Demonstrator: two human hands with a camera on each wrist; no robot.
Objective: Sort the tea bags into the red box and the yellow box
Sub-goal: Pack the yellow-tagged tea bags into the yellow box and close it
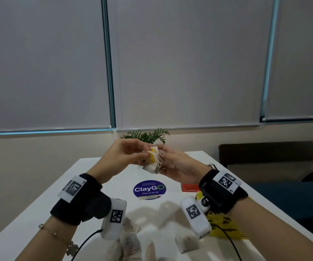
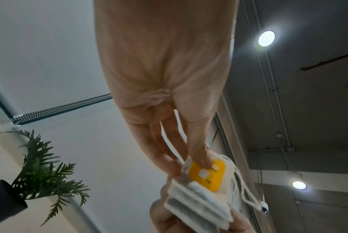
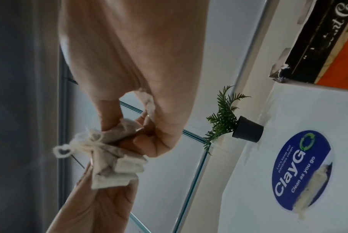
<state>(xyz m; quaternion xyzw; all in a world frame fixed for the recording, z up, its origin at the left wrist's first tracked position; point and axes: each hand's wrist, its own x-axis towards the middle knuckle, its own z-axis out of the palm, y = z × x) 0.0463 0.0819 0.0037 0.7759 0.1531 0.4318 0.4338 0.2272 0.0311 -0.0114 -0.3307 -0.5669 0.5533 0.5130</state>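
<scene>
Tea bags (image 1: 152, 162) are bunched together in the air above the white table (image 1: 114, 178), raised between both hands in front of the small potted plant (image 1: 148, 136), and more loose ones (image 1: 131, 240) lie on the table near the person's wrists. My guess is that the bunch is held up this high so its tag can be read: the yellow tag (image 2: 207, 173) faces the left wrist camera, and that colour would presumably decide which box the bunch goes to. The left hand (image 1: 119, 157) pinches the top of the bunch narrowly, one fingertip pressed on the tag and the thumb behind it. The right hand (image 1: 178, 166) has its fingers curled round the lower part of the bags, steadying them from the other side, with loops of white string (image 3: 69, 149) spilling out beside its thumb (the strings look tangled, which may be why both hands are needed). The red box (image 1: 190, 187) lies on the table just beyond the right wrist, mostly hidden by it, and the yellow box (image 1: 225, 227) sits nearer, under the right forearm. Nothing from this bunch is in either box yet, so the sorting seems to be at an early or middle stage.
</scene>
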